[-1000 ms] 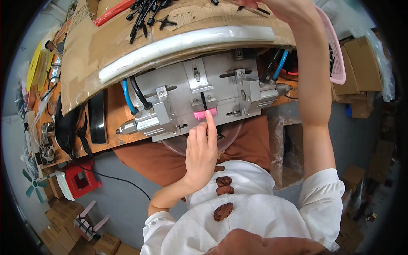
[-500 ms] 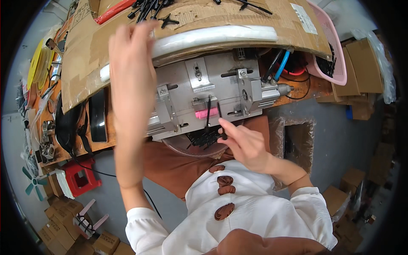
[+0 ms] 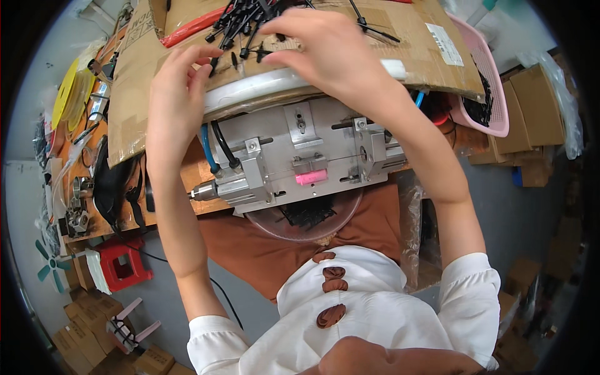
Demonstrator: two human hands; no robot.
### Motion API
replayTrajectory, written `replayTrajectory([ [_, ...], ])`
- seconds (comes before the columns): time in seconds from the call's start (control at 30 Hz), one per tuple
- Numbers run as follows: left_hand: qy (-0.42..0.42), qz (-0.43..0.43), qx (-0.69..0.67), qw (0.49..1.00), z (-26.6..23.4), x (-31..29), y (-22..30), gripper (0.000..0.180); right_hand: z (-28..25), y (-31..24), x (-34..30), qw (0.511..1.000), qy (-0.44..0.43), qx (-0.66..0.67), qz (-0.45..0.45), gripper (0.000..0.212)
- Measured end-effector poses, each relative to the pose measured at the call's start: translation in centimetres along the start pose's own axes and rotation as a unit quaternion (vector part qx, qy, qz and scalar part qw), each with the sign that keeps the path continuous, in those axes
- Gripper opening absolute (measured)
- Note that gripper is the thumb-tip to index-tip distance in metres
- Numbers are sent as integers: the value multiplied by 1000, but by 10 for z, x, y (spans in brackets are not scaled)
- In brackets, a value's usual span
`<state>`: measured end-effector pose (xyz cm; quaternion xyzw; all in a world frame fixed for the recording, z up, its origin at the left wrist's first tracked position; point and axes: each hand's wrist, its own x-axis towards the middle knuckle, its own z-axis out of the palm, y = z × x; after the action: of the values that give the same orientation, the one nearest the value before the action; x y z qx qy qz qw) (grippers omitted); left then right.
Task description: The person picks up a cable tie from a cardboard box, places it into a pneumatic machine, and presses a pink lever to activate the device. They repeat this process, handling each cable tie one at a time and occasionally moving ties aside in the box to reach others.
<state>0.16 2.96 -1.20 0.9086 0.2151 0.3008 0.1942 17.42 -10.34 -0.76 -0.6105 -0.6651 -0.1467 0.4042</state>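
Observation:
Over the cardboard sheet [image 3: 134, 115], my left hand [image 3: 178, 90] has its fingers curled and closed on the end of a black plastic rod [image 3: 214, 64]. My right hand [image 3: 328, 53] is open above the same sheet, thumb and forefinger apart beside a small black cross-shaped piece [image 3: 260, 52]. A pile of black rods with thicker ends [image 3: 236, 28] lies between the two hands. Below them sits a metal fixture [image 3: 275, 156] with a pink block [image 3: 311, 177] at its front. A clear bowl [image 3: 262, 231] on my lap holds more black rods [image 3: 312, 212].
A white padded roll [image 3: 250, 87] runs along the sheet's near edge. At the right stands a pink basket [image 3: 497, 119] of black parts. Blue and black hoses [image 3: 215, 150] join the fixture. A red stool [image 3: 122, 265] and cardboard boxes [image 3: 537, 106] are around the bench.
My right hand has moved from the fixture up to the cardboard; the black rod it held no longer shows. The rod by the pink block is gone too. My left hand has moved slightly down and left.

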Motion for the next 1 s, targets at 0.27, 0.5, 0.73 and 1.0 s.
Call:
replayTrajectory([
  [0.27, -34, 14, -19, 999, -6, 2, 4, 22, 26, 23, 22, 983, -161, -92, -9, 11],
  [0.5, -49, 108, 49, 992, 15, 22, -3, 17, -27, 34, 13, 997, -40, -61, -22, 10],
  [0.73, -49, 110, -20, 993, 24, 18, 39, 11, -83, 69, -29, 991, -9, -122, 53, 13],
  [1.0, -92, 101, -49, 989, 49, 38, 41, 14, -64, 89, -2, 967, -194, -127, -107, 11],
])
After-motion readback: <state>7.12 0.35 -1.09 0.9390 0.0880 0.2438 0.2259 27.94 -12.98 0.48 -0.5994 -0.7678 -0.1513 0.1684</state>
